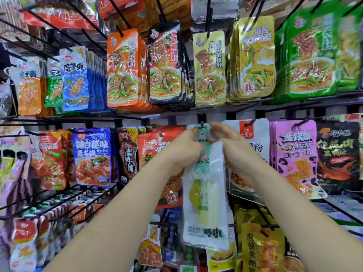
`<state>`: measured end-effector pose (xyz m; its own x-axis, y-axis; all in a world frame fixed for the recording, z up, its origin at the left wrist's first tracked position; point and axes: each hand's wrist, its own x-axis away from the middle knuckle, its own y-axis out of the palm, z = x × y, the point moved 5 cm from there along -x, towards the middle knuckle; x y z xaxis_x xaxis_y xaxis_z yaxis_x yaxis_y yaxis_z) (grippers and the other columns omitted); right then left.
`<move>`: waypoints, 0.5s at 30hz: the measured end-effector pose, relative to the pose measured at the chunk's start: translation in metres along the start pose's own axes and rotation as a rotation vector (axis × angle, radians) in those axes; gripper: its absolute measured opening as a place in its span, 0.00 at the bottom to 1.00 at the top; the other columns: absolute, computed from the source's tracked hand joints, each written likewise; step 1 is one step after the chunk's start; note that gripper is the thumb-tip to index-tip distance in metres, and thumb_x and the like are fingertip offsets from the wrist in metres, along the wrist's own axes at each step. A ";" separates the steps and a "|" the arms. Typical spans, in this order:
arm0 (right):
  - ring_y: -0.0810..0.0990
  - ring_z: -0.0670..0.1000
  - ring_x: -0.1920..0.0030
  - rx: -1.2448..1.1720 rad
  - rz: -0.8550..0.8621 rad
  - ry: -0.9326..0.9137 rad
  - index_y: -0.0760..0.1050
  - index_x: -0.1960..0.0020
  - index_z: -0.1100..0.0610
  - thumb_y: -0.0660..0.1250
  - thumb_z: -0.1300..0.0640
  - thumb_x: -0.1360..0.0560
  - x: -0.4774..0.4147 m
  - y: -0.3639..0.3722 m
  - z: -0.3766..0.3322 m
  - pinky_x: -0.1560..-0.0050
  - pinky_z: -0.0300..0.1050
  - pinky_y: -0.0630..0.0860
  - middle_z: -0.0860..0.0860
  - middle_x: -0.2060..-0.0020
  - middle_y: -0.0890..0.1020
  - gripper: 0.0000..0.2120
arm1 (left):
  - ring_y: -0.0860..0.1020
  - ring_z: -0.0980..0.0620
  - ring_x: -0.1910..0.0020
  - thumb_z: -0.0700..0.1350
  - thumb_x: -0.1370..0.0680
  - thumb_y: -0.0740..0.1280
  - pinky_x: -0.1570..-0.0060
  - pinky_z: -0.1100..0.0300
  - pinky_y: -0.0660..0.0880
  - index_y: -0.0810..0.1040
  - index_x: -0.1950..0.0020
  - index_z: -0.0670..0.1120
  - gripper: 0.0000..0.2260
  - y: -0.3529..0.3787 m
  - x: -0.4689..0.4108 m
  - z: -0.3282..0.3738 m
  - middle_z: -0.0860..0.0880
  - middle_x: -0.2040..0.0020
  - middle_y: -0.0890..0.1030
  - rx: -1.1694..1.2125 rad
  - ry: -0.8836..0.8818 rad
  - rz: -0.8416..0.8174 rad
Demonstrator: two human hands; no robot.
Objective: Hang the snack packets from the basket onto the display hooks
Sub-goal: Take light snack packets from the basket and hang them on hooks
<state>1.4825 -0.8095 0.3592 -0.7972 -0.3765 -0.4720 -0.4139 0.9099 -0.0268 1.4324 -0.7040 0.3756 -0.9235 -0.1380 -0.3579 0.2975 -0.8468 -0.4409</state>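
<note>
While green-white packet top sits at hook, left hand, right hand pinch its upper edges.

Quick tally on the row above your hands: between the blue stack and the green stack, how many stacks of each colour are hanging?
Orange stack: 1
Black stack: 1
Yellow stacks: 2, one pale, one gold
Total: 4

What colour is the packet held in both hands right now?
The packet is white with a mint-green top and a yellow-green middle; head view.
</note>
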 end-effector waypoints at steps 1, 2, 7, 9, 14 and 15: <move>0.80 0.42 0.47 -0.045 0.013 0.017 0.70 0.31 0.52 0.57 0.69 0.22 -0.001 -0.002 0.002 0.51 0.41 0.79 0.50 0.33 0.75 0.23 | 0.75 0.55 0.61 0.30 0.20 0.56 0.62 0.63 0.75 0.66 0.30 0.47 0.21 0.000 -0.002 0.001 0.49 0.59 0.74 0.016 0.007 0.006; 0.83 0.41 0.53 -0.110 0.028 0.038 0.72 0.33 0.52 0.58 0.64 0.21 0.000 -0.004 0.003 0.56 0.40 0.79 0.51 0.37 0.78 0.18 | 0.76 0.54 0.61 0.30 0.20 0.56 0.59 0.60 0.77 0.68 0.35 0.49 0.19 -0.001 -0.003 0.002 0.50 0.59 0.75 0.022 0.016 0.013; 0.84 0.42 0.58 -0.050 -0.052 0.014 0.70 0.34 0.50 0.66 0.54 0.22 0.010 -0.010 0.003 0.61 0.37 0.78 0.52 0.48 0.84 0.18 | 0.78 0.49 0.44 0.34 0.20 0.59 0.47 0.63 0.73 0.71 0.31 0.47 0.19 -0.007 -0.001 -0.001 0.44 0.41 0.79 -0.044 0.107 0.145; 0.81 0.41 0.69 0.095 -0.067 -0.074 0.69 0.34 0.48 0.68 0.65 0.24 0.015 -0.008 -0.002 0.70 0.32 0.73 0.51 0.59 0.85 0.23 | 0.78 0.56 0.45 0.34 0.20 0.60 0.53 0.73 0.72 0.67 0.27 0.45 0.21 -0.010 0.005 -0.002 0.44 0.37 0.77 0.027 0.118 0.208; 0.85 0.53 0.64 0.191 0.001 -0.201 0.74 0.43 0.48 0.71 0.65 0.26 0.023 -0.007 -0.016 0.64 0.46 0.79 0.54 0.66 0.86 0.17 | 0.82 0.56 0.53 0.36 0.24 0.68 0.52 0.65 0.78 0.78 0.37 0.46 0.16 -0.021 0.024 -0.002 0.46 0.47 0.83 0.163 0.186 0.316; 0.85 0.54 0.64 0.178 0.015 -0.218 0.76 0.44 0.50 0.71 0.65 0.26 0.025 -0.007 -0.019 0.63 0.47 0.80 0.55 0.65 0.86 0.15 | 0.83 0.55 0.54 0.37 0.26 0.71 0.51 0.61 0.79 0.80 0.41 0.47 0.14 -0.023 0.028 -0.001 0.47 0.50 0.84 0.151 0.197 0.334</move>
<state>1.4569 -0.8284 0.3643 -0.6811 -0.3341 -0.6515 -0.3039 0.9385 -0.1636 1.4000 -0.6883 0.3749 -0.7136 -0.3295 -0.6182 0.5204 -0.8401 -0.1530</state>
